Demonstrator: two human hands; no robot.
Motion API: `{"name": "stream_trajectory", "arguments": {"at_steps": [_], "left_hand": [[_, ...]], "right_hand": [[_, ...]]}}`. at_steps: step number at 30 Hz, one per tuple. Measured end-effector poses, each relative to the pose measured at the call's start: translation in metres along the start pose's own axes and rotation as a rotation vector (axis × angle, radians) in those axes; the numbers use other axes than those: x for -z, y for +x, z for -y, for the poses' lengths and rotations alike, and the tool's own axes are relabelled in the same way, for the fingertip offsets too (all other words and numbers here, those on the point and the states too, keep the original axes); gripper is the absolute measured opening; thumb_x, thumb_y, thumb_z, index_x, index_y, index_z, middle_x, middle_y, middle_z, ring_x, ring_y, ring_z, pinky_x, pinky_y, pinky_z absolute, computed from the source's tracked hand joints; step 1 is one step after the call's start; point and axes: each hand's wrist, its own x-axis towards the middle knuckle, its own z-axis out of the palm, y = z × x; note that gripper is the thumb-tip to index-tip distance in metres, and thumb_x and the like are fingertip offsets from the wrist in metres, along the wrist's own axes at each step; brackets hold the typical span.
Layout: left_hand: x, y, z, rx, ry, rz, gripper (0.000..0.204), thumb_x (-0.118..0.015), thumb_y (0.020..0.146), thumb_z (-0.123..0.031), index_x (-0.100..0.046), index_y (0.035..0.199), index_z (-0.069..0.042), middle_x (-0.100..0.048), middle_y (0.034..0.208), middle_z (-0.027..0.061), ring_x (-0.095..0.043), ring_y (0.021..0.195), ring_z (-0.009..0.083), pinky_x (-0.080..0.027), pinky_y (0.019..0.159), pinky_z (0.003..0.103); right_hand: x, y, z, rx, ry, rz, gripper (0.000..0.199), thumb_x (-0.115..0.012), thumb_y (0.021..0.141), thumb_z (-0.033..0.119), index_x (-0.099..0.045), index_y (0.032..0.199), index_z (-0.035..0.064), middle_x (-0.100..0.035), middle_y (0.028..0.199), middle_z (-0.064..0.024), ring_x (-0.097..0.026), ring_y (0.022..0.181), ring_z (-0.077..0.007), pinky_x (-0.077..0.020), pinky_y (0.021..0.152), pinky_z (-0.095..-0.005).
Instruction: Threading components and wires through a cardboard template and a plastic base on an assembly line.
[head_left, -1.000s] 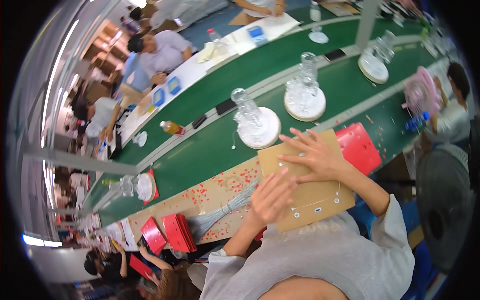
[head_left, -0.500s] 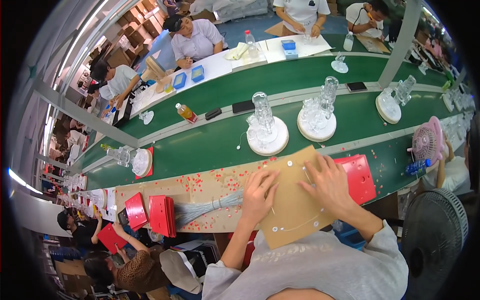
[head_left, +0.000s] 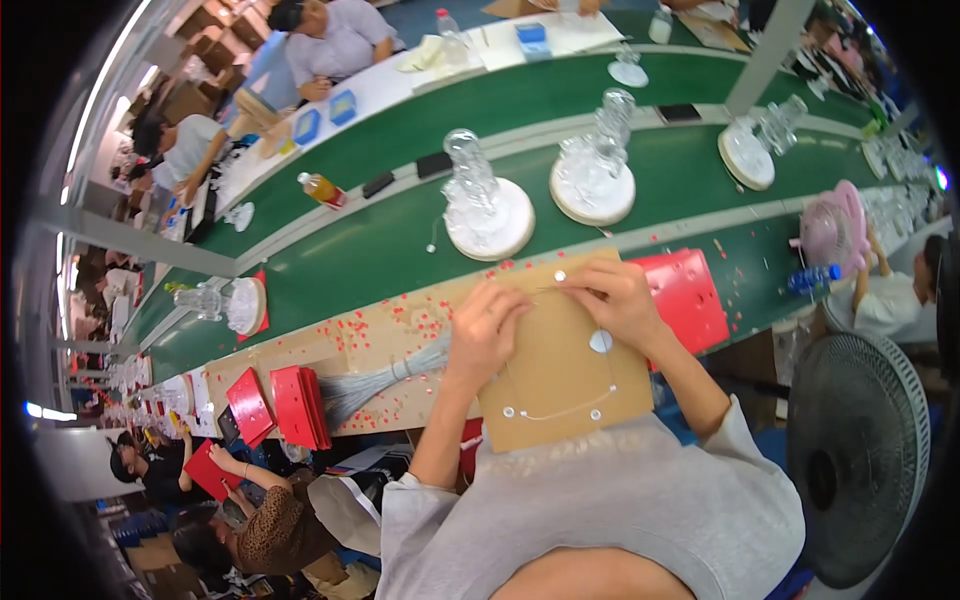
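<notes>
A brown cardboard sheet (head_left: pixel 560 370) is lying on the near edge of the workbench, right before the person, with small clear beads and a thin wire on it. The left hand (head_left: pixel 487 330) is pressing down on the sheet's left edge, fingers curled. The right hand (head_left: pixel 612 300) is pinching a thin wire at the sheet's far edge. A red tray (head_left: pixel 690 295) is sitting just right, a bundle of wires (head_left: pixel 385 380) left, a glass ornament on a white base (head_left: pixel 487 210) farther off.
</notes>
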Motion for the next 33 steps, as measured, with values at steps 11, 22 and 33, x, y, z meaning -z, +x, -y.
{"name": "stream_trajectory", "arguments": {"at_steps": [11, 22, 33], "left_hand": [[-0.019, 0.023, 0.003, 0.004, 0.006, 0.058, 0.020, -0.078, 0.078, 0.006, -0.071, 0.097, 0.002, -0.070, 0.087, 0.0107, -0.067, 0.076, 0.0232, -0.055, 0.065, 0.032], [-0.028, 0.038, 0.000, -0.057, 0.063, 0.083, 0.016, -0.080, 0.078, 0.000, -0.074, 0.093, -0.001, -0.070, 0.088, 0.0099, -0.068, 0.079, 0.0264, -0.054, 0.068, 0.035], [-0.021, 0.043, -0.006, -0.043, 0.102, 0.167, 0.012, -0.080, 0.075, 0.003, -0.074, 0.085, 0.001, -0.069, 0.079, 0.0118, -0.067, 0.071, 0.0258, -0.052, 0.066, 0.034]], "right_hand": [[0.004, -0.004, -0.013, 0.043, -0.090, -0.039, 0.019, -0.076, 0.074, -0.006, -0.077, 0.091, 0.0037, -0.071, 0.088, -0.0080, -0.069, 0.074, -0.0222, -0.0547, 0.063, -0.0323], [0.002, 0.003, -0.023, 0.075, 0.023, -0.065, 0.017, -0.077, 0.074, -0.005, -0.075, 0.089, 0.0024, -0.071, 0.087, -0.0086, -0.068, 0.077, -0.0245, -0.0549, 0.065, -0.0338], [0.000, -0.002, -0.031, 0.107, -0.044, -0.112, 0.010, -0.079, 0.077, 0.009, -0.075, 0.086, 0.0053, -0.072, 0.091, -0.0079, -0.070, 0.083, -0.0256, -0.0569, 0.072, -0.0358]]}}
